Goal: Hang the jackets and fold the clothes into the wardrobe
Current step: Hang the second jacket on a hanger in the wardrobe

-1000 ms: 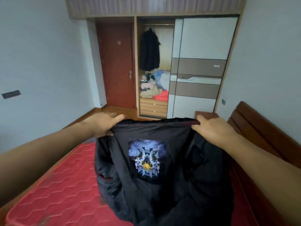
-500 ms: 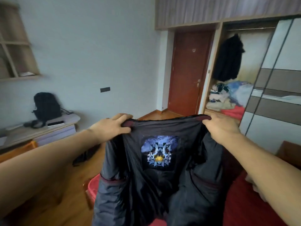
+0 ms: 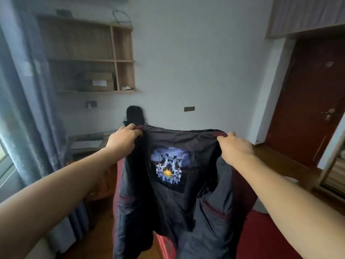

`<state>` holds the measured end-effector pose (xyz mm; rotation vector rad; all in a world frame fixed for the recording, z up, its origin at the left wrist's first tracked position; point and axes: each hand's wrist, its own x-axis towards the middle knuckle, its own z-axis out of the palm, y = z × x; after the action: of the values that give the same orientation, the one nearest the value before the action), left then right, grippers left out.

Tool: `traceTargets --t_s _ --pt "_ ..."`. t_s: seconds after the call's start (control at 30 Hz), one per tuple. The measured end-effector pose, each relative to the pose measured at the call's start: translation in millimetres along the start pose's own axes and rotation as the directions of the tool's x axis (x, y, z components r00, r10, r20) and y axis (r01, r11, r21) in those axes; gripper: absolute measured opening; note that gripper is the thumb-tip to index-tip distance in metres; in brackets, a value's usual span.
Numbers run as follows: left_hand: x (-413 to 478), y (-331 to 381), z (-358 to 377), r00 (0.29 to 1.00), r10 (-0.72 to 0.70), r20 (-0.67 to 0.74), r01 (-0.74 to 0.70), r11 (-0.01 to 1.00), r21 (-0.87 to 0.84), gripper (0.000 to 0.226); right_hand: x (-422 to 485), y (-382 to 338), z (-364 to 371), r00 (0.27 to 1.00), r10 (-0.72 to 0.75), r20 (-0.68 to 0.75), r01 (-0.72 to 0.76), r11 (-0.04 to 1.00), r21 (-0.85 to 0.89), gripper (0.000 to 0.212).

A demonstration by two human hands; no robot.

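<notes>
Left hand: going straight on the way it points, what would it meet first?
Likely the black bag just beyond the left hand, which grips the jacket collar; the depth between them is unclear.

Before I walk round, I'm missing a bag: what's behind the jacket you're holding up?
Above the jacket collar, beside the left hand, the top of a dark bag shows. Its lower part is covered; the red mattress shows lower down.
</notes>
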<state>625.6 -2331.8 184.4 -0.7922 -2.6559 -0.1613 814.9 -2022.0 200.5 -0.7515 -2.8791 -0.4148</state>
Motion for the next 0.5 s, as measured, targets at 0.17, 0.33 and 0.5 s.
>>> traceTargets --t_s 0.17,0.33,0.5 --pt "13.8 -62.2 -0.8 0.995 -0.1 -0.008 0.1 0.995 0.009 0.056 53.5 -64.0 -2.0 0.995 -0.088 -0.043 0.09 0.995 0.045 0.035" --pt "48.0 -130.4 15.7 0.985 -0.167 -0.039 0.165 0.984 -0.064 0.057 120.1 -134.8 -6.9 0.991 -0.1 -0.086 0.11 0.985 0.129 0.04" --pt "98.6 -207.0 43.8 0.985 -0.163 -0.054 0.154 0.978 -0.144 0.058 191.2 -205.1 -7.6 0.988 -0.066 -0.139 0.093 0.977 0.194 0.027"
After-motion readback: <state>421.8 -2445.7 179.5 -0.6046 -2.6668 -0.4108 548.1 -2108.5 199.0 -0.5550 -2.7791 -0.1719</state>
